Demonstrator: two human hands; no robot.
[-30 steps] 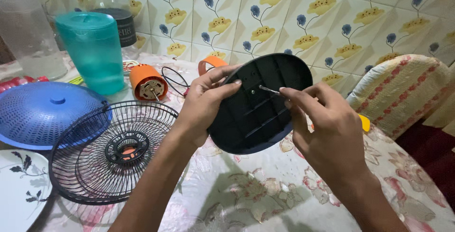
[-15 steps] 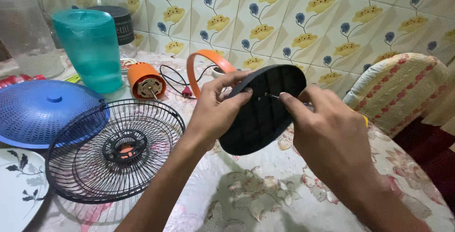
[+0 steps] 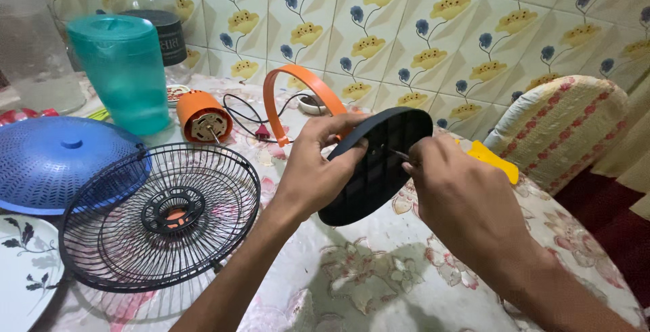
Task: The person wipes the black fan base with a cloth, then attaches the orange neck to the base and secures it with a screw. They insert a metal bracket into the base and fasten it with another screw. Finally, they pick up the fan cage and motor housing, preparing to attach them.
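Observation:
My left hand (image 3: 318,166) grips a round black plastic fan base (image 3: 379,166) by its left rim, holding it tilted above the table. An orange curved bracket (image 3: 298,88) rises from behind the base. My right hand (image 3: 460,200) holds a screwdriver with a yellow handle (image 3: 493,160); its thin metal shaft (image 3: 398,154) meets the ribbed underside of the base near the middle.
A black wire fan guard (image 3: 159,217) lies on the floral tablecloth at left. Behind it sit an orange motor (image 3: 201,116) with a black cable, a blue mesh cover (image 3: 54,159), a teal jug (image 3: 125,71), bottles and a white plate (image 3: 24,271). A cushioned chair (image 3: 562,129) stands at right.
The base has turned more edge-on and dropped slightly, exposing the orange bracket behind it. My right hand shifted down with the screwdriver, and its yellow handle has come into sight.

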